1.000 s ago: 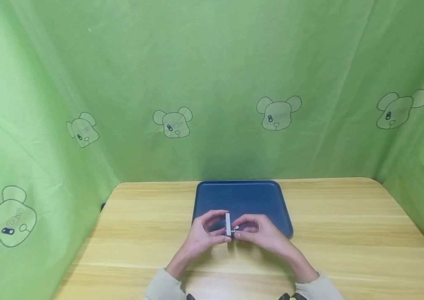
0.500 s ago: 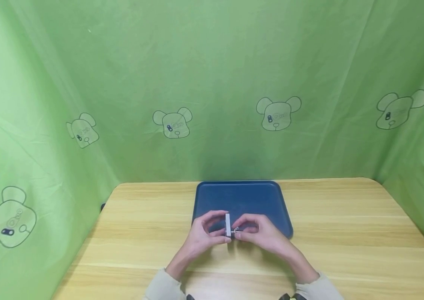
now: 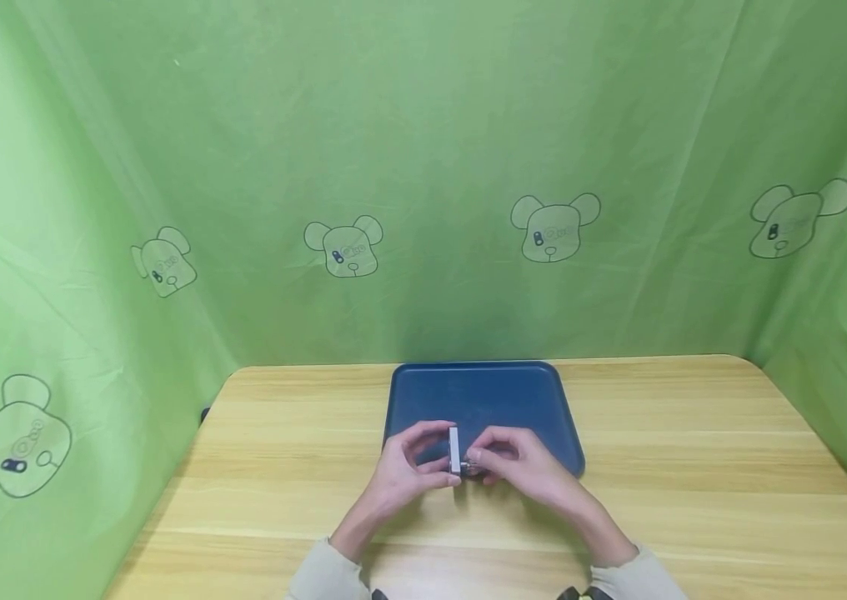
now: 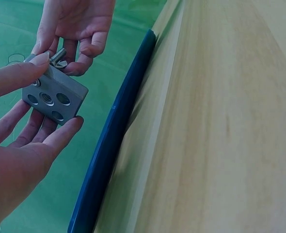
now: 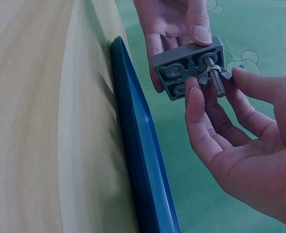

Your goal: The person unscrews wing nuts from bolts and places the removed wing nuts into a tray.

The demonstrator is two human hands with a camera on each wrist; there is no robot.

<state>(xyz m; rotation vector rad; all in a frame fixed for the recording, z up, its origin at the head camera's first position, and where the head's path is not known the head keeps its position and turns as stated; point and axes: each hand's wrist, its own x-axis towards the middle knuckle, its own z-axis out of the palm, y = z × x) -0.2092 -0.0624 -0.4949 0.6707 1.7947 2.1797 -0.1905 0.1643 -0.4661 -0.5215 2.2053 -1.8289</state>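
Observation:
A grey rectangular block (image 4: 50, 86) with several round holes is gripped by its edges in my left hand (image 3: 401, 473), thumb on one edge and fingers on the opposite one. Out of the block's right face sticks a threaded bolt (image 5: 219, 87), carrying a metal wing nut (image 5: 225, 74). My right hand (image 3: 536, 471) has its thumb at one wing and fingertips close by the other, pinching the nut. The nut sits near the block, with bare thread beyond it. In the head view the block (image 3: 454, 450) stands on edge above the tray's near side, and the right fingers mostly hide the nut.
A dark blue tray (image 3: 479, 396) lies on the wooden table (image 3: 694, 450) beyond and beneath the hands. Green curtains (image 3: 438, 150) with bear-head prints enclose the table at the back and sides.
My right thumb has shifted up and forward over the wing nut, while the fingers have moved down beneath it. The left hand and the block stay in place.

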